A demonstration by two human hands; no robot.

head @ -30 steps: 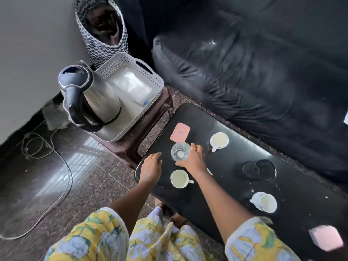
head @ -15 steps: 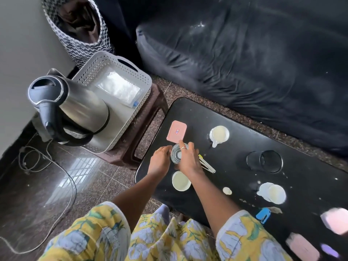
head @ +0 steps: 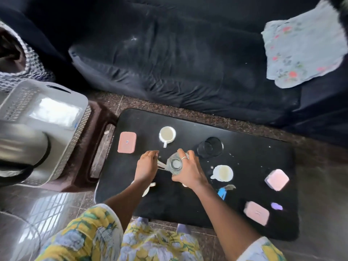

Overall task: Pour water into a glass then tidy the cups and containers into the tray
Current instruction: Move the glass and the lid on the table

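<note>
The clear round glass (head: 175, 163) has shifted from the pink square coaster (head: 127, 142) toward the glossy black table's (head: 150, 121) middle; I see the right hand (head: 189, 173) fingers wrapped round it; the left hand (head: 147, 164) fingers curl, grip unclear; the perforated white tray (head: 79, 129) stands apart.

Beyond the fingers (head: 150, 153) lies a dark sofa (head: 188, 63) with a floral cloth (head: 301, 44). Under them stands a low black table (head: 169, 210) on speckled floor tiles (head: 188, 113), which gleam with light to their left.

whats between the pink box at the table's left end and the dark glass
Head view: a white cup stands between the pink box and the dark glass.
</note>
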